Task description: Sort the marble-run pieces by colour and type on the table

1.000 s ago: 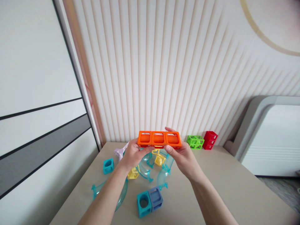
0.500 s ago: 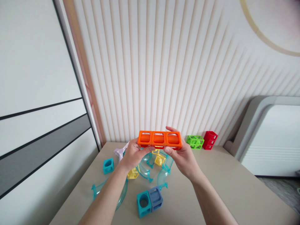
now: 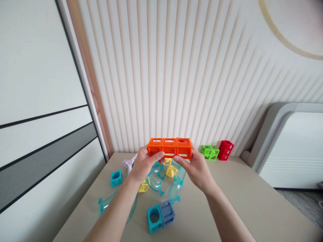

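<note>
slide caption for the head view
Left hand and right hand hold an orange three-cube row above the table.

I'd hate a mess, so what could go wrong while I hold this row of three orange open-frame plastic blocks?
The orange row, held from either end by your left hand and right hand, might part at a seam if twisted.
If it slipped, it could hit the translucent teal curved plastic pieces scattered on the table.
Brought down nearer you, it might bump the joined teal and blue plastic cubes.
</note>
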Motion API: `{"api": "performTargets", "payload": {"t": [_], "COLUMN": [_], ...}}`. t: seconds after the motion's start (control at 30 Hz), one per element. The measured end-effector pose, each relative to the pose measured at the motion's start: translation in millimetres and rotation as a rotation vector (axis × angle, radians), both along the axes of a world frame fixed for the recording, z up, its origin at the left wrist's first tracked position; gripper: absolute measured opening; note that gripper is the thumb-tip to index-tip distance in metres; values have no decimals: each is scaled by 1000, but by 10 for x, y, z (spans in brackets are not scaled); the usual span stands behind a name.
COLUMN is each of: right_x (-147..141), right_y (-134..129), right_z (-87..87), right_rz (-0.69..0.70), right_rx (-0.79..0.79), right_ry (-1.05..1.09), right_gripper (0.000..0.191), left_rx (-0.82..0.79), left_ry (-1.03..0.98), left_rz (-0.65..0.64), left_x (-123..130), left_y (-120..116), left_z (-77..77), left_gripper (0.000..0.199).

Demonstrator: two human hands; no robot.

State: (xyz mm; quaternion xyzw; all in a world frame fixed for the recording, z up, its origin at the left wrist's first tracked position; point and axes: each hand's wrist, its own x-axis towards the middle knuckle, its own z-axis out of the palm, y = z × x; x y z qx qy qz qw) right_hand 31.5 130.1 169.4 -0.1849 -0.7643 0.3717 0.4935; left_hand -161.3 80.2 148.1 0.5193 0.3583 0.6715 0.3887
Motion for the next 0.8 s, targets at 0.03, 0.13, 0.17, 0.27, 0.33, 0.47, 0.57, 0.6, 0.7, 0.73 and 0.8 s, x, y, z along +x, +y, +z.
{"api": "performTargets", "payload": {"t": [0.03, 0.13, 0.17, 0.27, 0.33, 0.47, 0.57, 0.6, 0.7, 0.73, 0.8], "right_x": [2, 8, 9, 13, 14, 4, -26, -40, -90, -107, -137], "right_y": [1, 8, 12, 25, 29, 19, 17, 21, 32, 29, 4], "right_z": [3, 9, 9, 6, 4, 3, -16, -28, -64, -69, -65], "right_rz": [-4, -16, -21, -33, -38, -30, -38, -45, -54, -49, -29], "right_rx": [5, 34, 43, 57, 60, 44, 10, -15, -167, -234, -367], "right_ry": [-1, -8, -12, -18, -23, -24, 3, 26, 157, 209, 275], "right_gripper": [25, 23, 23, 22, 21, 19, 20, 22, 35, 40, 51], "left_rx": [-2, -14, -19, -27, -29, -37, -10, 3, 30, 42, 79], "left_ry": [0, 11, 16, 25, 25, 27, 52, 64, 99, 117, 199], "left_rz": [0, 5, 7, 5, -3, 10, 75, 111, 247, 288, 341], "left_x": [2, 2, 2, 10, 19, 28, 38, 46, 82, 94, 116], "left_y": [0, -4, -6, -3, 1, 3, -5, -7, -1, 5, 20], "left_z": [-5, -18, -19, -14, -6, 3, 9, 11, 3, -7, -38], "left_gripper": [20, 21, 21, 22, 23, 25, 23, 23, 26, 27, 28]}}
